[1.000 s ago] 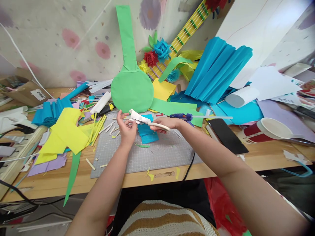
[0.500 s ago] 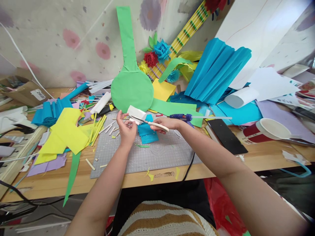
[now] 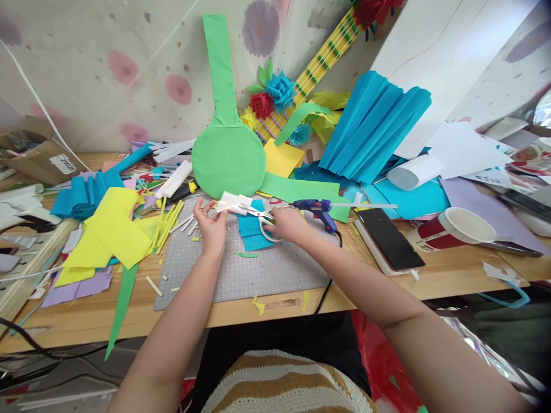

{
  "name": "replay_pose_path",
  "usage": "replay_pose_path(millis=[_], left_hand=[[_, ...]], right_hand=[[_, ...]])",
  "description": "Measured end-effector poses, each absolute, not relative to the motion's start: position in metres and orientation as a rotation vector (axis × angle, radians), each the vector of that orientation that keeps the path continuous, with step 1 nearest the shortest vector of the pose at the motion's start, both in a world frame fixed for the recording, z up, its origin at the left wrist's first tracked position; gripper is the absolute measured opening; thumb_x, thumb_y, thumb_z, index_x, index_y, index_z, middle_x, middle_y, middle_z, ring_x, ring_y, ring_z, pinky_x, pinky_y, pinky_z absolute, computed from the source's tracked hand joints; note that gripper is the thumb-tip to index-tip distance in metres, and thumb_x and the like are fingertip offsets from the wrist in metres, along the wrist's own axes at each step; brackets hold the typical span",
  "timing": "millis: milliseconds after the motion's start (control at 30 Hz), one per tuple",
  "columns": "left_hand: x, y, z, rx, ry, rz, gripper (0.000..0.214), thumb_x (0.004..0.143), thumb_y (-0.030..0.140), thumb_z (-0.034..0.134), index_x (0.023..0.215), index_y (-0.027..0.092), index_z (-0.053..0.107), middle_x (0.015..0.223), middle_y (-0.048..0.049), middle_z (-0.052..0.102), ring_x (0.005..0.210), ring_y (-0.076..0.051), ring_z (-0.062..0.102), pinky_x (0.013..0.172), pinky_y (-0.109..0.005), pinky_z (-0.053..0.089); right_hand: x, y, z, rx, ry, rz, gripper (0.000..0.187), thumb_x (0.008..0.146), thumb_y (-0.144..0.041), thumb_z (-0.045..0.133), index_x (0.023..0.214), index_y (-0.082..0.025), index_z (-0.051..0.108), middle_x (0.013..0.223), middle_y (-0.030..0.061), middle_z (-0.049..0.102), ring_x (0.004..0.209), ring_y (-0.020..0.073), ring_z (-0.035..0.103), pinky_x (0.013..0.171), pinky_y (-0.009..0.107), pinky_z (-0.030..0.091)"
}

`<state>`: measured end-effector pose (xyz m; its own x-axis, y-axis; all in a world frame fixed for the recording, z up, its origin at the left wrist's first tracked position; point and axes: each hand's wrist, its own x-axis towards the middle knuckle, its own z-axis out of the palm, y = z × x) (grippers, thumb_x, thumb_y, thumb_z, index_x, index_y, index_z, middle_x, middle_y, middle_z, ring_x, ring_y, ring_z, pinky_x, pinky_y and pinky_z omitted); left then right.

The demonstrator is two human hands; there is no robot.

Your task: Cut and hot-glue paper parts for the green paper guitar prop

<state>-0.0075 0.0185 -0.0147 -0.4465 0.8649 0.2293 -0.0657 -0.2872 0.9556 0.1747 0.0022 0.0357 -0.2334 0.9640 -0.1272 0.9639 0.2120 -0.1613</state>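
Between the fingertips of my left hand [image 3: 210, 228] is a small piece of white paper [image 3: 230, 202], held above the cutting mat [image 3: 293, 269]. My right hand [image 3: 289, 223] grips scissors [image 3: 257, 213] with cream handles, fingers in the loops. Their blades are spread and point left at the paper; whether they touch it I cannot tell. Beneath the scissors, a blue crepe paper piece [image 3: 253, 234] lies on the mat. Just behind the white paper stands a green round shape with a long neck [image 3: 228, 160], leaning against the wall.
Right of my right hand lie a blue glue gun [image 3: 316, 207], a phone [image 3: 390, 238] and a paper cup [image 3: 460, 229]. Yellow paper [image 3: 114, 229] and yellow strips [image 3: 171, 223] sit on the left. Folded blue crepe paper [image 3: 370, 132] and a yellow decorated neck [image 3: 322, 63] are behind.
The scissors have turned and their blades have spread, showing both handle loops. The white paper has tilted and sits slightly lower, with my left hand moved a little left.
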Motion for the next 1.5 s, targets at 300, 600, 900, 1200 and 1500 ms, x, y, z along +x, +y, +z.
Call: replay_pose_path(millis=[300, 600, 900, 1200, 1500], left_hand=[[-0.004, 0.006, -0.009, 1.110, 1.149, 1.640, 0.066, 0.063, 0.013, 0.062, 0.120, 0.027, 0.031, 0.107, -0.0059, 0.050, 0.062, -0.007, 0.060, 0.069, -0.029, 0.052], [0.010, -0.011, -0.010, 1.669, 1.239, 1.414, 0.068, 0.069, 0.013, 0.056, 0.129, 0.026, 0.027, 0.116, -0.0090, 0.049, 0.061, -0.006, 0.058, 0.060, -0.021, 0.048], [0.015, -0.012, -0.011, 1.646, 1.297, 1.460, 0.060, 0.070, 0.013, 0.055, 0.125, 0.022, 0.031, 0.120, -0.0114, 0.048, 0.072, -0.010, 0.061, 0.069, -0.026, 0.050], [0.014, -0.006, -0.002, 0.871, 1.087, 1.359, 0.046, 0.057, 0.021, 0.069, 0.098, 0.015, 0.050, 0.073, -0.0019, 0.064, 0.065, -0.013, 0.062, 0.068, -0.031, 0.052], [0.009, -0.006, 0.003, 0.860, 1.098, 1.335, 0.040, 0.049, 0.026, 0.076, 0.083, 0.013, 0.059, 0.072, -0.0021, 0.065, 0.064, -0.013, 0.061, 0.066, -0.031, 0.051]], right_hand=[[0.175, -0.005, 0.033, -1.809, -2.205, 0.213, 0.029, 0.073, -0.026, 0.058, 0.099, -0.016, 0.051, 0.105, 0.0116, 0.059, 0.096, 0.0234, 0.056, 0.079, 0.033, 0.044], [0.150, 0.005, 0.003, -1.287, -1.607, 1.038, 0.029, 0.066, -0.017, 0.061, 0.091, -0.019, 0.049, 0.077, -0.0003, 0.063, 0.072, 0.0126, 0.062, 0.072, 0.029, 0.049], [0.143, 0.004, -0.006, -1.233, -1.562, 0.962, 0.020, 0.067, -0.020, 0.061, 0.083, -0.021, 0.050, 0.070, -0.0026, 0.060, 0.066, 0.0129, 0.059, 0.067, 0.029, 0.048], [0.136, 0.001, -0.006, -1.069, -1.453, 1.045, 0.019, 0.068, -0.025, 0.058, 0.082, -0.022, 0.046, 0.069, -0.0033, 0.056, 0.065, 0.0119, 0.056, 0.064, 0.027, 0.047], [0.141, 0.004, -0.012, -1.161, -1.462, 0.976, 0.015, 0.066, -0.024, 0.057, 0.078, -0.021, 0.048, 0.069, -0.0030, 0.056, 0.064, 0.0115, 0.054, 0.065, 0.027, 0.046]])
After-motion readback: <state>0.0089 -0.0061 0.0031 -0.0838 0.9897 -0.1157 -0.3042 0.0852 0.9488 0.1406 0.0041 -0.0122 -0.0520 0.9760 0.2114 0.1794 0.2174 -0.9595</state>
